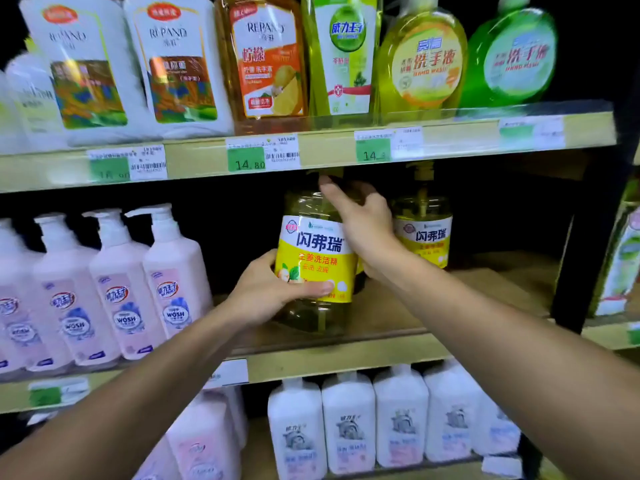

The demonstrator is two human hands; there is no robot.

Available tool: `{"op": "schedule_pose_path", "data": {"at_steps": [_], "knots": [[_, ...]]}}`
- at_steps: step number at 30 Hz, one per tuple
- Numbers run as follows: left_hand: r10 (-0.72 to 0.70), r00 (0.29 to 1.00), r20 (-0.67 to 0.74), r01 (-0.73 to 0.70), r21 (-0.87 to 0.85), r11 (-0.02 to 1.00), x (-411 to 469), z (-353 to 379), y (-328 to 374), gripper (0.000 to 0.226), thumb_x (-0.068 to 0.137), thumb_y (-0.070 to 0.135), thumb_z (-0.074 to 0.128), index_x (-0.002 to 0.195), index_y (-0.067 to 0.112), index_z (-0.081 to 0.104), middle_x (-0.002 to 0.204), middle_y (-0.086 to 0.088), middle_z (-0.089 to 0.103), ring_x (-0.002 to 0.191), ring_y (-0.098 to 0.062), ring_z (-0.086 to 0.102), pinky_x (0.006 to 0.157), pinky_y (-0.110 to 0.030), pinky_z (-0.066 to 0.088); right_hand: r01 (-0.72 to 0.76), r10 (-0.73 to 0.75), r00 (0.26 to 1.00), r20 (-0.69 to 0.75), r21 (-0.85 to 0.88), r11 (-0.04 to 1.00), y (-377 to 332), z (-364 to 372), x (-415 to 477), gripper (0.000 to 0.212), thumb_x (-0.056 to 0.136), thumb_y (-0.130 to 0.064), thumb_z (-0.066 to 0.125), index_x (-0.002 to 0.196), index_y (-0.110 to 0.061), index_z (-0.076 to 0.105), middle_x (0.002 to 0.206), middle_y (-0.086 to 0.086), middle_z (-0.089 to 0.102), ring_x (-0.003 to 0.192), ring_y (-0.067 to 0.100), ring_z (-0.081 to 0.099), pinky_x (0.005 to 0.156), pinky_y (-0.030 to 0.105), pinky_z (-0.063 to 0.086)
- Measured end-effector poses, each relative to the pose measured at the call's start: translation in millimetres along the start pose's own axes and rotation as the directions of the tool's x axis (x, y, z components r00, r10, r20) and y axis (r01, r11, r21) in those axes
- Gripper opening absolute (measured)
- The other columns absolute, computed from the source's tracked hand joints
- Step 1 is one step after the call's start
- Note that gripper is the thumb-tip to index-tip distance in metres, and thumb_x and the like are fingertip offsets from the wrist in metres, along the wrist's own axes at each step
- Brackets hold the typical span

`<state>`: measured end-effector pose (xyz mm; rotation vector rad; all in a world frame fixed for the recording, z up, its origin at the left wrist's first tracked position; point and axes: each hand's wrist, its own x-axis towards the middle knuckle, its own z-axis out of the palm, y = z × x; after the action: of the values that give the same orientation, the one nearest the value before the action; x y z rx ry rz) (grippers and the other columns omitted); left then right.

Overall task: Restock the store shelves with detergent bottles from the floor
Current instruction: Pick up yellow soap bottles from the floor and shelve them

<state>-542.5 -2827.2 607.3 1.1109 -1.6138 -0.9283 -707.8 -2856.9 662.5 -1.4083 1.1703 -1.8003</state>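
Note:
A clear yellow detergent bottle (317,252) with a yellow-and-white label stands on the middle shelf (398,348), near its front. My left hand (273,289) grips its lower left side, thumb across the label. My right hand (360,223) wraps around its upper right side, fingers reaching up to the bottle's shoulder near the pump. A second bottle of the same kind (424,233) stands just to the right and further back, partly hidden by my right hand.
Pink pump bottles (138,292) fill the middle shelf's left part. The shelf above (329,150) carries white, orange and green bottles close over the pump. White bottles (374,420) line the bottom shelf. Bare shelf lies to the right, up to a black upright (585,244).

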Motion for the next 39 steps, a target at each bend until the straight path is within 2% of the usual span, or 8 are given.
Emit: {"op": "schedule_pose_path", "data": {"at_steps": [3,6,11,17,23,34,36,39], "knots": [[-0.015,1.0,0.026,0.015,-0.001,1.0,17.1,-6.3,-15.3,0.091,0.038,0.042,0.1,0.118,0.016,0.066,0.103,0.003,0.079,0.097,-0.015,0.075,0.095,-0.04,0.058,0.057,-0.057,0.997,0.043,-0.009,0.998,11.2,8.5,7.3,0.033,0.069,-0.054,0.08,0.093,-0.037,0.064,0.092,-0.014,0.075,0.088,0.001,0.07,0.08,0.023,0.053],[-0.008,0.998,0.056,0.008,-0.004,1.0,27.3,-10.1,-29.2,0.094,0.036,0.043,0.102,0.119,0.02,0.066,0.106,0.004,0.078,0.099,-0.014,0.075,0.093,-0.038,0.058,0.098,-0.098,0.993,0.066,-0.006,0.995,23.4,14.6,11.1,0.028,0.073,-0.048,0.081,0.093,-0.036,0.066,0.088,-0.017,0.075,0.084,-0.003,0.07,0.077,0.021,0.053],[0.003,0.994,0.105,-0.002,-0.012,1.0,35.3,-9.5,-44.9,0.087,0.04,0.032,0.1,0.119,0.023,0.064,0.11,0.005,0.077,0.103,-0.013,0.073,0.089,-0.03,0.058,0.199,-0.183,0.979,0.094,-0.21,0.957,32.8,19.9,6.7,0.073,0.064,-0.076,0.067,0.12,-0.029,0.061,0.114,-0.004,0.069,0.104,0.01,0.066,0.09,0.032,0.054],[0.048,0.995,0.089,-0.045,-0.032,0.998,35.5,2.8,-53.8,0.089,0.048,0.016,0.1,0.127,0.019,0.058,0.113,0.008,0.076,0.104,-0.009,0.072,0.079,-0.015,0.055,0.277,-0.241,0.958,0.153,-0.295,0.914,34.3,14.6,2.7,0.077,0.064,-0.076,0.068,0.126,-0.031,0.057,0.12,-0.003,0.063,0.11,0.01,0.061,0.097,0.035,0.051],[0.046,0.997,0.064,-0.043,-0.037,0.998,32.7,9.5,-54.4,0.095,0.05,0.017,0.099,0.132,0.015,0.052,0.12,0.001,0.073,0.111,-0.016,0.07,0.096,-0.034,0.056,0.252,-0.218,0.964,0.155,-0.253,0.934,35.1,10.2,-0.3,0.073,0.067,-0.071,0.07,0.125,-0.028,0.058,0.122,-0.002,0.065,0.112,0.01,0.063,0.097,0.039,0.051],[-0.027,0.998,-0.051,0.028,0.025,0.999,25.7,24.9,-49.2,0.093,0.055,0.019,0.099,0.134,0.014,0.049,0.123,-0.002,0.07,0.115,-0.019,0.066,0.104,-0.042,0.053,0.213,-0.161,0.965,0.209,-0.258,0.943,29.3,-0.8,-0.3,0.083,0.066,-0.075,0.065,0.134,-0.03,0.054,0.131,-0.002,0.062,0.128,0.02,0.053,0.105,0.045,0.046],[-0.064,0.995,-0.078,0.066,0.027,0.997,21.5,26.7,-46.3,0.089,0.056,0.022,0.099,0.132,0.015,0.053,0.121,0.0,0.071,0.114,-0.017,0.067,0.1,-0.036,0.054,0.207,-0.158,0.968,0.197,-0.256,0.944,28.0,0.0,-3.4,0.08,0.068,-0.072,0.067,0.134,-0.028,0.055,0.13,-0.003,0.063,0.126,0.017,0.054,0.105,0.043,0.046],[-0.104,0.982,-0.155,0.115,0.069,0.991,13.2,29.6,-41.6,0.081,0.054,0.034,0.099,0.124,0.021,0.059,0.111,0.011,0.071,0.101,-0.004,0.067,0.077,-0.014,0.052,0.182,-0.159,0.981,0.114,-0.226,0.957,32.2,4.9,-13.3,0.071,0.076,-0.065,0.07,0.134,-0.028,0.055,0.131,-0.003,0.059,0.123,0.011,0.054,0.105,0.034,0.045]]}}
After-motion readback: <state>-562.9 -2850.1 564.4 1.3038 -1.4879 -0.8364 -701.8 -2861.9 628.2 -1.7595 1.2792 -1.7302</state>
